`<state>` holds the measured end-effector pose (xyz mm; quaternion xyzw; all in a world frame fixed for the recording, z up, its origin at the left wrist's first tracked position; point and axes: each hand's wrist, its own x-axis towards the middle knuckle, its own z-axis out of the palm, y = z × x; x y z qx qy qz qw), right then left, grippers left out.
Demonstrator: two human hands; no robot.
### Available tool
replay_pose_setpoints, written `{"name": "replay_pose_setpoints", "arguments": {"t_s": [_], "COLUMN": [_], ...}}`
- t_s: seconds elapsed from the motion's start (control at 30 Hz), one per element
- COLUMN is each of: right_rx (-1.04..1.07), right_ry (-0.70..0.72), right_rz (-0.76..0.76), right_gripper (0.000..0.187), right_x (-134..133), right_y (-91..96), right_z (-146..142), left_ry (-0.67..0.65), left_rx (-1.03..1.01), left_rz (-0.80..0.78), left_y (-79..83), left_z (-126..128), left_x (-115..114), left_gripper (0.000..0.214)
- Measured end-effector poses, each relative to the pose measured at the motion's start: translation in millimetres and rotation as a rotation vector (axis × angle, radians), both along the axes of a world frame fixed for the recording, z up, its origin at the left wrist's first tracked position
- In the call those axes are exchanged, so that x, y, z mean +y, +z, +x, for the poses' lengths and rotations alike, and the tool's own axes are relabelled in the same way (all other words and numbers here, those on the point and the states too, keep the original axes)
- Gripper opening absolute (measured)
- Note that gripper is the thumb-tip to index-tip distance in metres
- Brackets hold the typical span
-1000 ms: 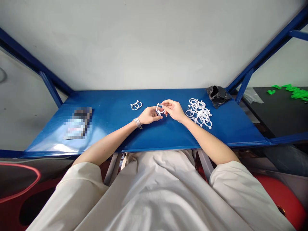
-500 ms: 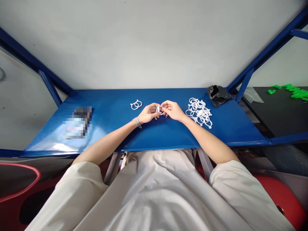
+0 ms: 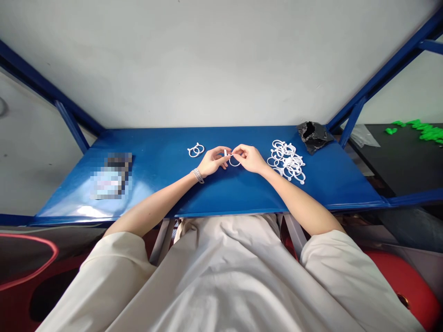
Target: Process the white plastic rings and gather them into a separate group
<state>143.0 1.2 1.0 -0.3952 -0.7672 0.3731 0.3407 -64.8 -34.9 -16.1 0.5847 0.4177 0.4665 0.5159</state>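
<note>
White ring (image 3: 235, 166) shifted between left hand (image 3: 211, 162) and right hand (image 3: 252, 159); pixelated object (image 3: 112, 177) unreadable.

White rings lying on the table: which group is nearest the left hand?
The small overlapping group, to the left of the left hand. The other, a far larger tangled pile, lies to the right of the right hand.
</note>
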Motion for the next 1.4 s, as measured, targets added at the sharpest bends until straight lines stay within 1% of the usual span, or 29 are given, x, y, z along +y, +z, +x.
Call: {"name": "replay_pose_setpoints", "arguments": {"t_s": [0.1,0.2,0.3,0.4,0.5,0.6,0.7,0.77,0.83,0.9,0.97,1.03,1.13,1.3,1.4], "right_rx": [0.052,0.111,0.094,0.015,-0.035,-0.036,-0.027,-0.013,-0.002,-0.033,-0.102,-0.168,-0.205,-0.177,-0.096], "right_ry": [-0.069,-0.063,-0.021,-0.016,-0.008,0.000,-0.010,0.008,0.071,0.136,0.147,0.125,0.119,0.101,0.108], "right_rz": [0.041,0.007,-0.019,0.018,0.024,-0.006,-0.016,-0.054,-0.127,-0.165,-0.130,-0.059,0.015,0.027,0.004], "right_gripper": [0.020,0.024,0.023,0.020,0.019,0.019,0.019,0.020,0.026,0.034,0.041,0.046,0.050,0.047,0.045], "right_x": [2,4,2,-2,-5,-3,0,0,-2,-5,-9,-13,-15,-16,-17], "right_y": [2.0,-0.7,-2.4,0.7,4.3,3.6,1.4,1.7,3.6,6.0,7.9,9.0,10.0,10.7,11.4], "right_z": [3,2,0,-1,0,0,-1,-1,-2,-2,-2,-3,-3,-3,-5], "left_ry": [0.073,0.129,0.083,0.047,0.046,0.021,-0.031,-0.040,-0.032,-0.026,-0.030,-0.034,-0.022,-0.057,-0.104], "left_rx": [0.153,0.294,0.290,0.323,0.397,0.411,0.424,0.430,0.419,0.386,0.344,0.300,0.254,0.225,0.231], "left_rz": [0.066,0.188,0.236,0.235,0.292,0.333,0.327,0.331,0.332,0.308,0.265,0.219,0.172,0.151,0.149], "left_y": [-3.1,-4.5,-3.9,-1.8,1.1,4.2,6.3,6.3,5.2,3.6,2.6,2.4,3.3,4.9,5.4], "left_z": [-2,-5,-7,-5,-3,-2,-2,-2,-2,-2,-2,-2,-1,-1,-1], "left_x": [0,1,1,-1,-4,-5,-6,-6,-5,-4,-3,-3,-2,-3,-4], "left_gripper": [0.043,0.039,0.030,0.023,0.030,0.039,0.043,0.042,0.042,0.044,0.045,0.046,0.046,0.049,0.051]}}
